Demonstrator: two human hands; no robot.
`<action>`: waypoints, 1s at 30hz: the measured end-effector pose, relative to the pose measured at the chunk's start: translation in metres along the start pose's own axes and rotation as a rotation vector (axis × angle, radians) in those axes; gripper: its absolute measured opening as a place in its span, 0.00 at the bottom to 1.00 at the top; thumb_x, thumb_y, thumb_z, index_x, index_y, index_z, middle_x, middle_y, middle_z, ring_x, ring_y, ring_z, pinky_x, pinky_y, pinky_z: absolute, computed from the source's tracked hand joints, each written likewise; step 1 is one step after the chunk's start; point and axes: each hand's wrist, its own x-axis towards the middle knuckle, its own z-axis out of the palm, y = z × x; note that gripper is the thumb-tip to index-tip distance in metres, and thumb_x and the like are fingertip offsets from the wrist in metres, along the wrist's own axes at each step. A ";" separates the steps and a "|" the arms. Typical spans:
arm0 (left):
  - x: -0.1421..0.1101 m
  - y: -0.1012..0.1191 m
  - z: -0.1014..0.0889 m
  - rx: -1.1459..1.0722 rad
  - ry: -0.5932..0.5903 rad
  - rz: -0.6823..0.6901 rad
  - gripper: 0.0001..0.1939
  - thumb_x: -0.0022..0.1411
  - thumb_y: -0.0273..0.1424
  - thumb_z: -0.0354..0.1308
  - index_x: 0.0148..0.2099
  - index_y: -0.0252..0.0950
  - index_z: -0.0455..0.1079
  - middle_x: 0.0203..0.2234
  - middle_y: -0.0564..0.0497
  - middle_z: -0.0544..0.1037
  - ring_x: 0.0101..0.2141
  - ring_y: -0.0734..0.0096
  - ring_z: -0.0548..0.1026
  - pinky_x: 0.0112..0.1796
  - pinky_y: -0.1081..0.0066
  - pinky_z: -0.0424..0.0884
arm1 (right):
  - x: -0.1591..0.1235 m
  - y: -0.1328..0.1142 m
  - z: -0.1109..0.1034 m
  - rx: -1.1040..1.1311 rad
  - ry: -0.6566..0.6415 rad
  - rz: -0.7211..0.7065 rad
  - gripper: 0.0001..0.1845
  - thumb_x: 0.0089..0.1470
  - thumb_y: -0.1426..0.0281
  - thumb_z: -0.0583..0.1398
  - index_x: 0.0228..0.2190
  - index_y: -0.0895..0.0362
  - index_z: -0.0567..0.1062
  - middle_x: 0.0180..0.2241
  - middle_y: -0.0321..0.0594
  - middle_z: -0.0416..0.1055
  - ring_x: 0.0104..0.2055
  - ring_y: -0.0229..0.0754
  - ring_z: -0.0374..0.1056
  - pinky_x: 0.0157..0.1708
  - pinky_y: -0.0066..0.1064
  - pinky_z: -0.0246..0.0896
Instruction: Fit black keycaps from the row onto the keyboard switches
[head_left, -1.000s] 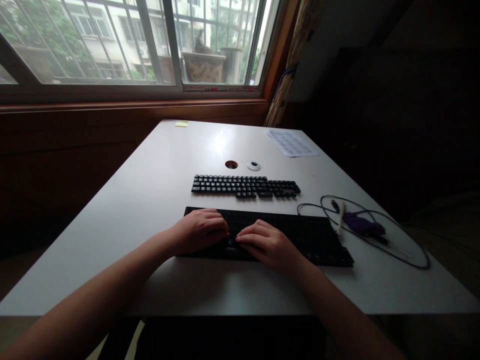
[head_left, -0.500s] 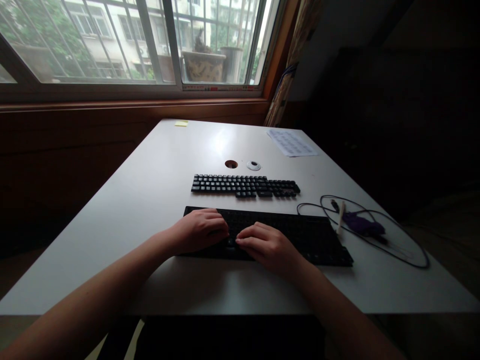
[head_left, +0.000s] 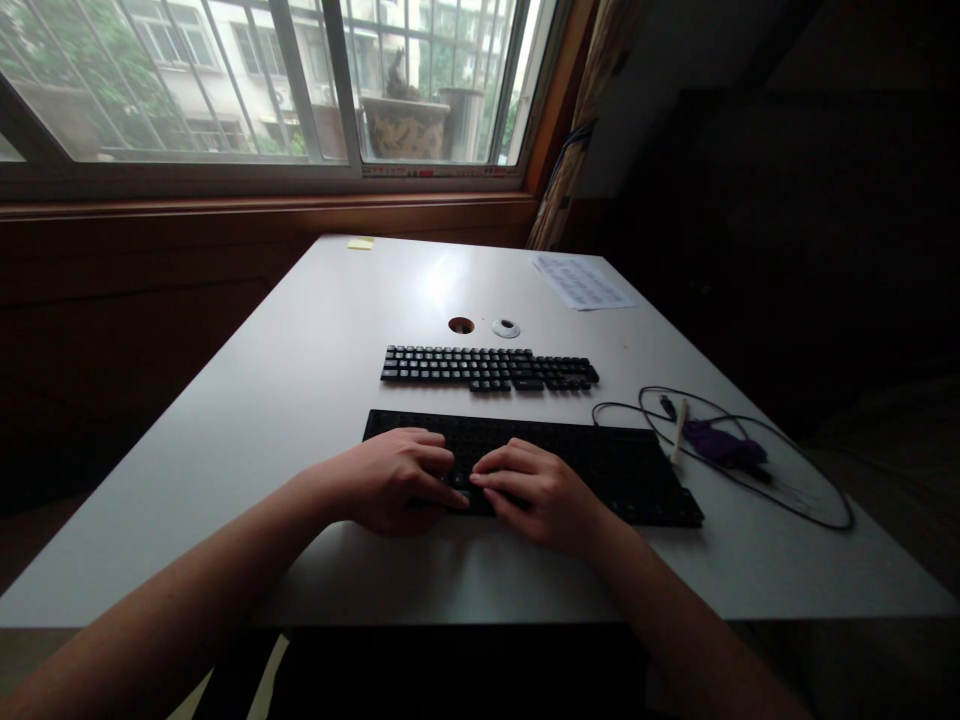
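Note:
A black keyboard base (head_left: 630, 470) lies across the near part of the white desk, its surface mostly too dark to read. Over its left part, my left hand (head_left: 397, 475) is bent, with the index finger reaching down to the keys near the front edge. My right hand (head_left: 536, 490) faces it, its fingers curled and drawn together, the tips at the keyboard just right of the left fingertips. A dark keycap (head_left: 459, 481) shows between the hands. Whatever the fingertips may pinch is hidden. Beyond the base, loose black keycaps (head_left: 450, 366) lie in keyboard-like rows.
Right of the base lie a looped cable (head_left: 806, 450), a purple cloth-like item (head_left: 724, 445) and a pale stick (head_left: 680, 430). Farther back are a desk hole (head_left: 461, 326), its white ring cover (head_left: 506, 328), printed papers (head_left: 581, 283) and a yellow note (head_left: 361, 243).
My left hand has shifted toward me, its index finger now stretched lower toward the keyboard's front edge. My right hand stays nearly in place, its thumb now showing below the fingers.

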 end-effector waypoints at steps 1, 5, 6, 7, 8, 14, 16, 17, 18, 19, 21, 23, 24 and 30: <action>0.000 0.000 0.001 0.018 -0.008 -0.002 0.17 0.61 0.29 0.65 0.52 0.45 0.78 0.32 0.47 0.74 0.33 0.62 0.70 0.36 0.63 0.68 | 0.000 0.000 0.000 0.001 -0.001 0.002 0.12 0.60 0.76 0.61 0.45 0.55 0.79 0.44 0.44 0.78 0.41 0.44 0.70 0.42 0.40 0.69; 0.001 0.001 0.000 0.030 -0.036 -0.014 0.18 0.61 0.29 0.62 0.54 0.45 0.77 0.32 0.47 0.74 0.34 0.61 0.69 0.35 0.61 0.67 | 0.000 0.001 0.000 0.001 0.003 -0.001 0.12 0.61 0.75 0.61 0.45 0.54 0.79 0.44 0.44 0.78 0.41 0.44 0.71 0.42 0.41 0.69; 0.001 0.002 -0.001 0.011 -0.036 -0.015 0.15 0.61 0.29 0.62 0.51 0.44 0.78 0.32 0.47 0.74 0.33 0.61 0.68 0.35 0.61 0.67 | 0.000 0.000 0.000 0.000 0.005 -0.001 0.12 0.61 0.75 0.61 0.45 0.54 0.79 0.43 0.44 0.78 0.41 0.44 0.71 0.42 0.41 0.69; 0.001 0.002 -0.002 -0.017 -0.033 -0.013 0.10 0.61 0.29 0.62 0.45 0.43 0.79 0.32 0.46 0.74 0.33 0.61 0.68 0.35 0.61 0.66 | 0.000 0.000 0.000 0.000 0.007 -0.001 0.12 0.61 0.75 0.61 0.45 0.54 0.79 0.43 0.44 0.78 0.41 0.44 0.71 0.42 0.41 0.70; 0.001 0.003 -0.003 -0.052 -0.025 -0.010 0.05 0.61 0.29 0.61 0.39 0.41 0.78 0.31 0.46 0.73 0.33 0.61 0.67 0.35 0.60 0.66 | 0.001 0.000 -0.001 0.001 0.009 -0.001 0.12 0.61 0.75 0.61 0.45 0.54 0.79 0.43 0.44 0.78 0.41 0.44 0.71 0.41 0.41 0.70; -0.001 0.002 -0.010 -0.213 0.104 -0.042 0.11 0.62 0.29 0.56 0.26 0.39 0.64 0.26 0.47 0.68 0.30 0.62 0.65 0.33 0.61 0.65 | 0.002 -0.002 -0.002 -0.002 0.015 -0.003 0.12 0.61 0.75 0.61 0.45 0.54 0.79 0.43 0.45 0.78 0.40 0.44 0.71 0.41 0.40 0.70; -0.001 0.001 -0.011 -0.207 0.120 -0.049 0.10 0.62 0.28 0.56 0.27 0.39 0.65 0.26 0.48 0.68 0.30 0.62 0.66 0.33 0.61 0.65 | 0.002 -0.002 -0.002 -0.010 0.008 -0.003 0.12 0.61 0.75 0.61 0.45 0.54 0.79 0.43 0.44 0.78 0.40 0.44 0.71 0.41 0.40 0.69; -0.002 0.000 -0.010 -0.195 0.118 -0.052 0.08 0.62 0.28 0.56 0.29 0.39 0.66 0.26 0.48 0.69 0.30 0.62 0.67 0.33 0.62 0.65 | 0.001 -0.002 -0.002 -0.014 0.005 -0.002 0.12 0.61 0.75 0.61 0.45 0.54 0.79 0.43 0.44 0.78 0.40 0.44 0.71 0.41 0.40 0.69; -0.002 -0.001 -0.009 -0.177 0.116 -0.057 0.07 0.62 0.28 0.57 0.30 0.39 0.67 0.26 0.48 0.69 0.30 0.63 0.67 0.33 0.62 0.66 | 0.001 -0.002 -0.002 -0.020 0.002 -0.001 0.12 0.61 0.75 0.61 0.45 0.54 0.79 0.43 0.44 0.78 0.40 0.44 0.71 0.41 0.40 0.69; -0.002 -0.002 -0.008 -0.153 0.116 -0.062 0.05 0.62 0.28 0.57 0.32 0.39 0.69 0.27 0.48 0.70 0.30 0.63 0.68 0.34 0.63 0.66 | 0.001 -0.002 -0.002 -0.027 -0.001 -0.001 0.12 0.61 0.74 0.61 0.45 0.54 0.79 0.44 0.44 0.78 0.40 0.44 0.71 0.41 0.40 0.69; -0.002 -0.004 -0.004 -0.088 0.131 -0.082 0.05 0.64 0.28 0.57 0.33 0.39 0.69 0.27 0.48 0.70 0.30 0.64 0.68 0.34 0.64 0.66 | 0.000 -0.002 -0.002 -0.048 -0.005 -0.003 0.12 0.61 0.74 0.61 0.45 0.54 0.79 0.44 0.44 0.77 0.40 0.44 0.71 0.41 0.41 0.69; -0.002 -0.007 0.000 -0.017 0.165 -0.108 0.09 0.67 0.29 0.56 0.32 0.39 0.69 0.27 0.49 0.70 0.30 0.65 0.68 0.32 0.65 0.65 | 0.000 -0.003 -0.001 -0.070 -0.009 -0.010 0.11 0.61 0.74 0.61 0.45 0.54 0.79 0.44 0.44 0.77 0.41 0.45 0.70 0.41 0.41 0.69; -0.002 -0.008 0.003 0.014 0.183 -0.124 0.10 0.67 0.30 0.56 0.30 0.38 0.68 0.26 0.49 0.70 0.30 0.65 0.67 0.32 0.66 0.64 | 0.001 -0.003 -0.001 -0.080 -0.010 -0.013 0.11 0.61 0.74 0.61 0.45 0.54 0.79 0.44 0.44 0.77 0.40 0.45 0.70 0.41 0.41 0.69; -0.001 -0.011 0.008 0.114 0.275 -0.156 0.16 0.68 0.30 0.56 0.26 0.39 0.62 0.23 0.51 0.67 0.28 0.66 0.64 0.29 0.67 0.61 | 0.003 -0.003 0.001 -0.112 -0.025 -0.050 0.06 0.62 0.73 0.61 0.39 0.55 0.79 0.42 0.44 0.77 0.40 0.44 0.70 0.42 0.42 0.69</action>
